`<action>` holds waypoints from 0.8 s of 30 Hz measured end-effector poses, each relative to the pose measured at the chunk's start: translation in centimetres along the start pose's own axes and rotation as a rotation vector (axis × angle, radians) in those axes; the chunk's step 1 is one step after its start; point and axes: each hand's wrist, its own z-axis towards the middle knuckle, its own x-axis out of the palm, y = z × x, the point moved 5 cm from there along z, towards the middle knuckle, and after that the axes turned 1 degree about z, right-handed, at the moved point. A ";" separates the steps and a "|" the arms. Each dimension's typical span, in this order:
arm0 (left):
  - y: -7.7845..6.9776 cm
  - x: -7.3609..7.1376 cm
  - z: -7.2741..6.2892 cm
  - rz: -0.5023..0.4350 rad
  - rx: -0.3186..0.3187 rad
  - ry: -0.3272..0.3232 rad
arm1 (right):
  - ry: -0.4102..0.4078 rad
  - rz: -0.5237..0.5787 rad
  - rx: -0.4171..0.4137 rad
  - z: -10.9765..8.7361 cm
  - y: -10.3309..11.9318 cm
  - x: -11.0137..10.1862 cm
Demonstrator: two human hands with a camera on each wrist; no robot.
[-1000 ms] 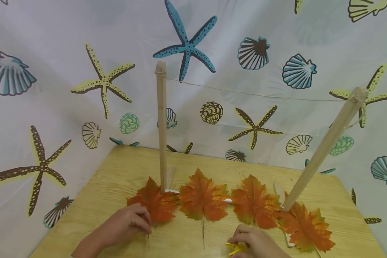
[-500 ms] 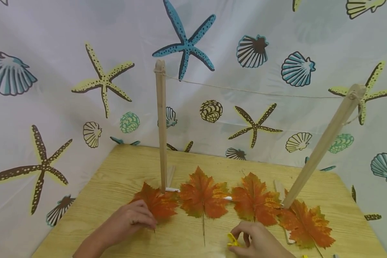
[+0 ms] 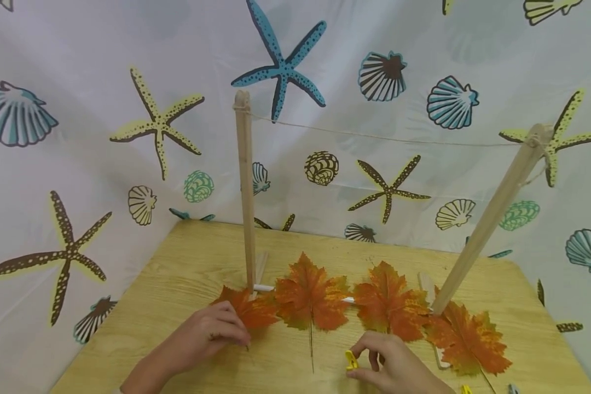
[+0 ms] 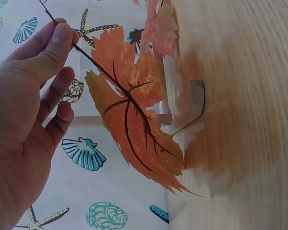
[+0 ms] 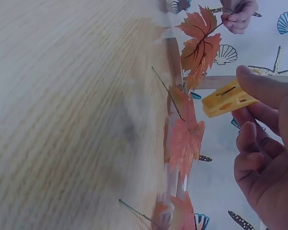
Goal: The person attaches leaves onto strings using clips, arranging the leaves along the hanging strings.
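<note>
My left hand (image 3: 209, 336) pinches the thin dark stem of an orange-red artificial maple leaf (image 4: 134, 108) between thumb and forefinger. In the left wrist view the blade hangs away from the fingertips, tilted over the tabletop. My right hand (image 3: 391, 361) pinches a yellow clothespin (image 5: 228, 99) between thumb and forefinger, to the right of the left hand. Between and beyond the hands lie a second maple leaf (image 3: 311, 295) and a third one (image 3: 389, 303), stems toward me. Another maple leaf (image 3: 470, 342) lies at the right, by the post's foot.
A left wooden post (image 3: 247, 197) and a leaning right wooden post (image 3: 492, 221) rise from the table (image 3: 187, 257). A thin string (image 3: 384, 138) is tied between their tops. Another yellow clothespin (image 3: 466, 389) and a grey clothespin (image 3: 513, 389) lie at the front right. A shell-print cloth (image 3: 285, 202) hangs behind.
My left hand has drawn the leaf a little to the right, off its earlier spot by the left post. The right hand has turned the yellow clothespin more upright and moved slightly up.
</note>
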 end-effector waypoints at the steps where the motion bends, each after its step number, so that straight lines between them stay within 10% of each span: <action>1: 0.0 0.0 0.0 -0.003 -0.005 0.005 | -0.012 0.004 -0.008 0.0 0.1 0.0; 10: -0.7 0.0 1.1 0.001 -0.009 0.005 | -0.125 0.013 -0.088 0.6 1.5 -1.0; 24: -1.8 -0.1 2.7 -0.052 -0.164 -0.069 | -0.125 0.075 0.062 2.7 3.1 -1.6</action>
